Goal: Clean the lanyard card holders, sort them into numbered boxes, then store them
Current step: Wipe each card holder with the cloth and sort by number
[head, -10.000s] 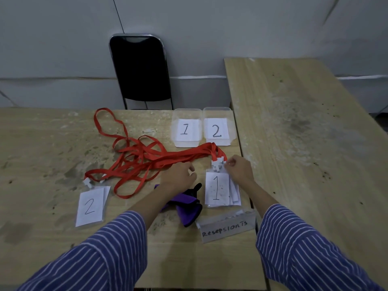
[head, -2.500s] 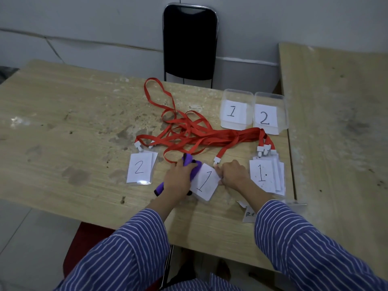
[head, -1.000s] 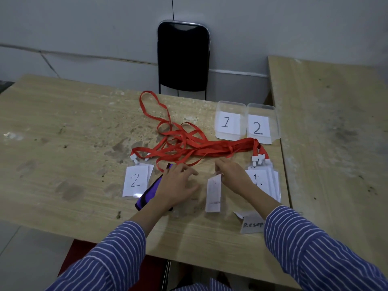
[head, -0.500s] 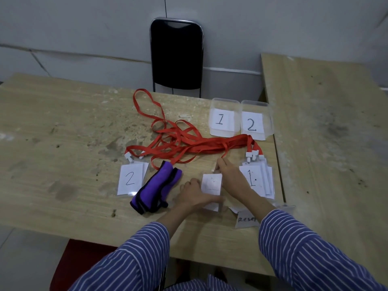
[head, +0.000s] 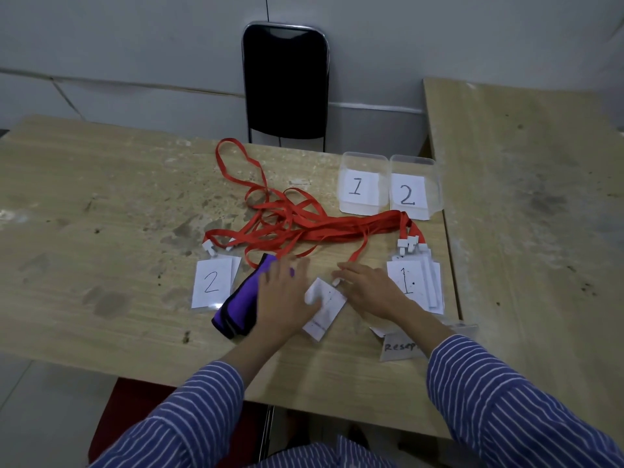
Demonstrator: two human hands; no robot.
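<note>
On the worn wooden tabletop [head: 101, 204], the left hand [head: 282, 293] lies with fingers spread flat, reaching over the purple cloth [head: 241, 305] and gripping nothing, while the right hand [head: 368, 292] rests with fingers straight on the tilted clear card holder with a white insert [head: 325, 309] between the 2 hands. A stack of holders marked 1 [head: 417, 282] sits just right of it, holders marked 2 [head: 212, 283] lie left, tangled red lanyards [head: 297, 224] run behind, and 2 clear plastic boxes labelled 1 [head: 361, 184] and 2 [head: 413, 189] stand beyond.

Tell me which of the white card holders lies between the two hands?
The tilted white card holder lying face down between both hands; the "2" holder lies left, the "1" stack right.
</note>
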